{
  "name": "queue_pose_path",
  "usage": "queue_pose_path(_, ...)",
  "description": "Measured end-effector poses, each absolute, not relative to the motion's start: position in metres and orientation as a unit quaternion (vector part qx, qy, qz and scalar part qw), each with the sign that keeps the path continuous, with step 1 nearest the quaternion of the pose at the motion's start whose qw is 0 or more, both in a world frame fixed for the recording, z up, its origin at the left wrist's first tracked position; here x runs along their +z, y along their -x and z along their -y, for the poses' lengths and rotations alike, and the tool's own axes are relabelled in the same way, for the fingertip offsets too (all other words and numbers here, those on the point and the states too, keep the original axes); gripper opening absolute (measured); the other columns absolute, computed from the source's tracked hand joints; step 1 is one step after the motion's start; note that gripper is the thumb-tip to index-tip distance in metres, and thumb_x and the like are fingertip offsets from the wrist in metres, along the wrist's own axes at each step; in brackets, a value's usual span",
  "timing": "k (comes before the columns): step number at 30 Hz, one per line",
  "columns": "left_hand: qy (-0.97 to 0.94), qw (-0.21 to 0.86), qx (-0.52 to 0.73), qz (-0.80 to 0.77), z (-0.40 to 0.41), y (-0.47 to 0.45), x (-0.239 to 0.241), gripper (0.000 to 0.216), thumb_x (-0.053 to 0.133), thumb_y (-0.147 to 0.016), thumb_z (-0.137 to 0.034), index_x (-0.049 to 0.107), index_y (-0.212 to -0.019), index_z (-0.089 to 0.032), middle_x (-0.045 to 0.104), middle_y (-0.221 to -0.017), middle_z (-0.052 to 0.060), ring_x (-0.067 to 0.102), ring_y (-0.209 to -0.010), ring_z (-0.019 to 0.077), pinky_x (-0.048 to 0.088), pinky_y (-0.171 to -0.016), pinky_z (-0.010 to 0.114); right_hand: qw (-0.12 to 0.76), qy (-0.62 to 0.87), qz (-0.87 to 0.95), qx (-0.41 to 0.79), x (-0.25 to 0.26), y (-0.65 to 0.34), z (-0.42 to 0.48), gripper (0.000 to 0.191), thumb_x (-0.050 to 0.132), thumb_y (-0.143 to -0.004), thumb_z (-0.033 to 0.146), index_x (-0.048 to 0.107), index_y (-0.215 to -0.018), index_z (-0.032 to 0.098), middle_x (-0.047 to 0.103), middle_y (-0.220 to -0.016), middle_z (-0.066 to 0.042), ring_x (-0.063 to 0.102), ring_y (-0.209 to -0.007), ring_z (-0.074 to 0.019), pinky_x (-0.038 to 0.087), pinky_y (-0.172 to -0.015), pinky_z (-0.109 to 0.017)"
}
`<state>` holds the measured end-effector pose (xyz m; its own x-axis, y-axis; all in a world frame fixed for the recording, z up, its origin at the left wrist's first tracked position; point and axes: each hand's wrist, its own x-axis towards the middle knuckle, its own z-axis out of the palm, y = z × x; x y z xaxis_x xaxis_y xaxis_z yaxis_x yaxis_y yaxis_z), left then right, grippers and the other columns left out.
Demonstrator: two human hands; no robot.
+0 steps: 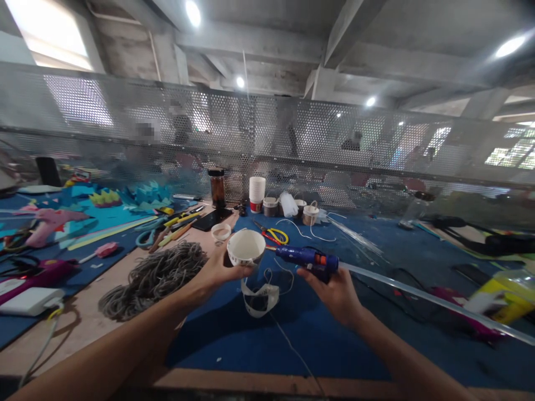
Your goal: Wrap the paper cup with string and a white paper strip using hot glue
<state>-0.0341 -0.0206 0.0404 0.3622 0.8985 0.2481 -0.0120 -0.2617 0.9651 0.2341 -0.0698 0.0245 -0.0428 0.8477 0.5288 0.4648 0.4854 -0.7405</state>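
My left hand (219, 270) is closed around a white paper cup (246, 248), tilted so its open mouth faces me. My right hand (334, 289) grips a blue hot glue gun (307, 258) with an orange trigger, its nozzle pointing left at the cup's rim. A long clear glue stick (418, 294) runs out of the gun's back toward the right. Below the cup a cut white paper strip (259, 296) lies on the blue felt mat (259, 340), with a thin white string beside it.
A pile of grey cord (152, 278) lies left of my arm. Yellow-handled scissors (273, 234), stacked white cups (256, 194), a dark jar (218, 188) and small pots stand further back. Felt pieces and tools crowd the left; a perforated metal screen (292, 133) closes the back.
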Motion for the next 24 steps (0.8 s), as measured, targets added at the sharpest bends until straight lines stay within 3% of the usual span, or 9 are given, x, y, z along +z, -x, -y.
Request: queue_pose_path(24, -0.683, 0.507, 0.413, -0.324, 0.0207, 0.0367, 0.0422, 0.053, 0.082, -0.066, -0.042, 0.064, -0.109, -0.016, 0.069, -0.098, 0.007, 0.061, -0.093, 0.0257, 0.048, -0.086, 0.035, 0.507, 0.481, 0.679, 0.226, 0.0339, -0.2321, 0.073, 0.03, 0.068, -0.085, 0.045, 0.072, -0.082, 0.016, 0.058, -0.058, 0.001, 0.048, -0.051, -0.0116, 0.039, -0.047, -0.022)
